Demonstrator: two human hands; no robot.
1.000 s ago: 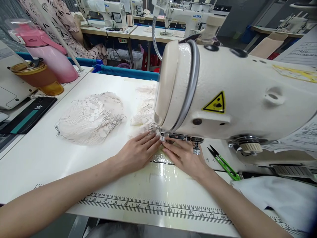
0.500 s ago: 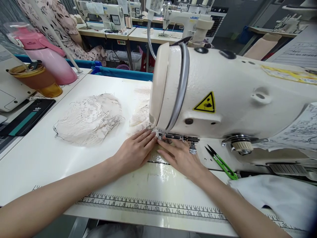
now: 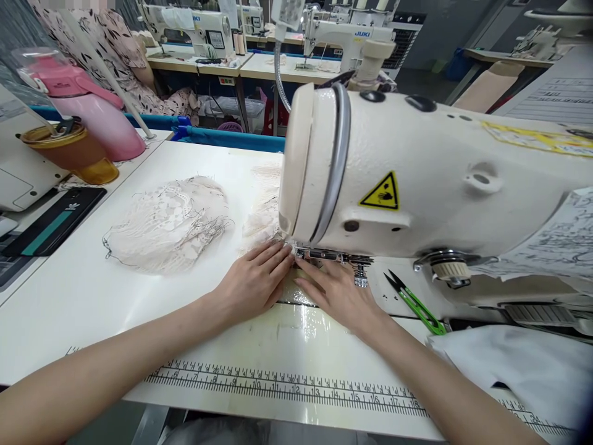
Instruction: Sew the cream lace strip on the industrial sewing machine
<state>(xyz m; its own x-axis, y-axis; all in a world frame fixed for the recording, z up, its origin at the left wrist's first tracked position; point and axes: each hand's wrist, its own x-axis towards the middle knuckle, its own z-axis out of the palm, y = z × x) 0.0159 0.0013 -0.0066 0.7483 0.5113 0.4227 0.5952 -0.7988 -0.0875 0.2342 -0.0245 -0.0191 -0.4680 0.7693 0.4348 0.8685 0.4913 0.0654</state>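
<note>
My left hand (image 3: 256, 278) lies flat, fingers stretched out, at the near edge of a pale lace fabric piece (image 3: 262, 216) beside the needle area. My right hand (image 3: 340, 293) rests with its fingers extended under the presser foot area of a cream sewing machine (image 3: 370, 161); some fingertips are hidden behind the metal attachment (image 3: 331, 254). Both hands press down close to each other, with fabric edges barely visible between them. A heap of cream lace (image 3: 169, 225) with loose dark threads lies on the table left of my left hand.
Green thread snips (image 3: 414, 303) lie right of my right hand. White cloth (image 3: 519, 364) sits at the lower right. A phone (image 3: 55, 222), a brown cup (image 3: 69, 148) and a pink bottle (image 3: 88, 105) stand at the left. A person in a printed garment (image 3: 115, 55) is beyond the table.
The whole view has shifted very slightly. Both hands hold nearly the same place by the needle, and the lace pieces look unchanged.
</note>
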